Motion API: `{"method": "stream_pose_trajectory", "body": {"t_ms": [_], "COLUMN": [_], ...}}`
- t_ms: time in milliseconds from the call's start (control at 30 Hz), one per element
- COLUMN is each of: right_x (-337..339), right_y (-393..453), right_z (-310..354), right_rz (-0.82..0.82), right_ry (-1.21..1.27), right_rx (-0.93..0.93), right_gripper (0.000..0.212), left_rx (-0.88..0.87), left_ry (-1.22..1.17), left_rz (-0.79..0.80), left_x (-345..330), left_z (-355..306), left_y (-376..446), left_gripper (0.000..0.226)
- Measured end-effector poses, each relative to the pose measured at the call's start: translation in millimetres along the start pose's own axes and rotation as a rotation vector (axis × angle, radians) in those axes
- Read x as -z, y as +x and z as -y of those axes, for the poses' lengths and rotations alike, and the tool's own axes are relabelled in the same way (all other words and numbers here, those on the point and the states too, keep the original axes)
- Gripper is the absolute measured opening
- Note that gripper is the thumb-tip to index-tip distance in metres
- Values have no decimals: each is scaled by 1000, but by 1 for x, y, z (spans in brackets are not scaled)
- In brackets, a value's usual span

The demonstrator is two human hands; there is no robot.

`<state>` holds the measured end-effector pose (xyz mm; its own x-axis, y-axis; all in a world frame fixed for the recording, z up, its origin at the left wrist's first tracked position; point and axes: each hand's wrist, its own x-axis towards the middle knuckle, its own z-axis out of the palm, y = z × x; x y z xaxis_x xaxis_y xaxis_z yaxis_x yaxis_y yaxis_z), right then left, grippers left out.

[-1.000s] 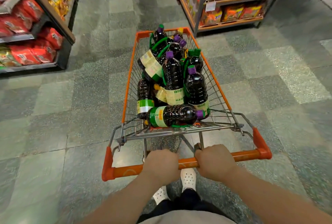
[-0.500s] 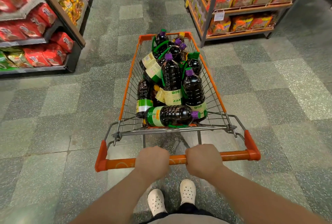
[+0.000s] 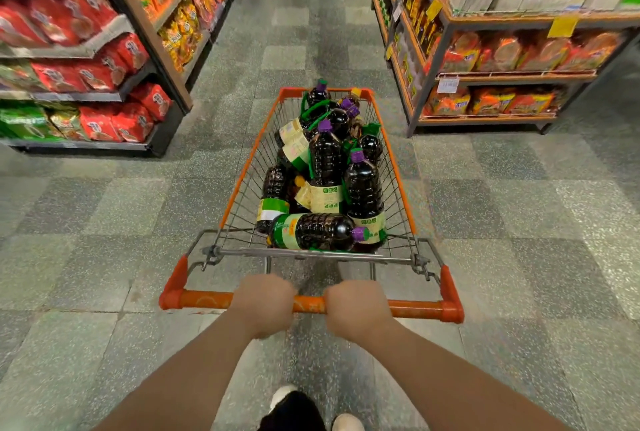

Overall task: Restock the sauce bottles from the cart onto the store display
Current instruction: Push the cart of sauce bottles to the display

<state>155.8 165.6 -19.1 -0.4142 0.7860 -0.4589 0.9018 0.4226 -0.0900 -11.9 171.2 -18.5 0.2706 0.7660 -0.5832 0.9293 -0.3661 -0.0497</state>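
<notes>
Both hands grip the orange plastic-covered handle bar of the wire shopping cart, fingers curled over the top of the bar and wrapped round it. The left hand and the right hand sit close together near the middle of the bar, a short stretch of orange showing between them. Just ahead of the fingers, inside the cart's basket, lie the dark sauce bottles with purple caps and green-and-cream labels, heaped together; the nearest dark bottle lies on its side across the basket's rear end, cap pointing toward the right hand's side, while others stand or lean behind it. Below the hands, near the bottom edge, the toes of white shoes show on the grey-green speckled tile floor. Far ahead and to the left of the fingers stands a shelf of red snack packets; ahead to the right, a shelf of orange packets
</notes>
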Motion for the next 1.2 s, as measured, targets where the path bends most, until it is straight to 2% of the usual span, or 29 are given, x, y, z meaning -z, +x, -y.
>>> {"method": "stream_pose_trajectory", "body": {"t_ms": [100, 300, 733, 1000, 1200], "right_x": [11, 46, 160, 235, 288], "right_y": [30, 100, 285, 403, 496], "right_z": [-13, -48, -139, -210, -275], "right_rz": [-1, -17, 87, 54, 4], "right_ry": [-12, -48, -91, -120, -136], "right_rx": [-9, -83, -243, -236, -179], "right_gripper": [16, 10, 16, 16, 17], "left_rx": [-10, -65, -157, -153, -103], "left_ry": [-25, -26, -73, -65, -41], "left_rz": [-26, -85, -143, -178, -177], "left_x": [17, 53, 183, 264, 328], "left_z": [16, 50, 138, 192, 227], "left_y": [25, 94, 271, 399, 500], "left_gripper": [8, 7, 7, 12, 8]}}
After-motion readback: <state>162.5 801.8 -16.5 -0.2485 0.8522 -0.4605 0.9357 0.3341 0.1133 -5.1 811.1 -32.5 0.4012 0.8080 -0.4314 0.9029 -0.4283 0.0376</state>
